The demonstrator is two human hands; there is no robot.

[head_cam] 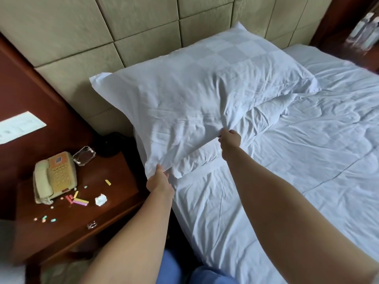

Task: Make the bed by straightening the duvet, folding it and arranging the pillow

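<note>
A large white pillow [194, 87] with a faint check weave lies at the head of the bed, against the padded headboard. My left hand [159, 180] grips its near left corner at the bed's edge. My right hand [229, 139] pinches the pillow's near edge further right. The pillow's near side is lifted a little off the bed. The white duvet [297, 156] covers the bed, wrinkled, with its top edge bunched under the pillow's near edge.
A wooden nightstand [114, 175] stands left of the bed with a beige telephone [54, 176], a glass ashtray [84, 155], a crumpled tissue [101, 199] and several bits of coloured chalk. Padded headboard [143, 27] runs behind. A wooden shelf with bottles [367, 31] is at the far right.
</note>
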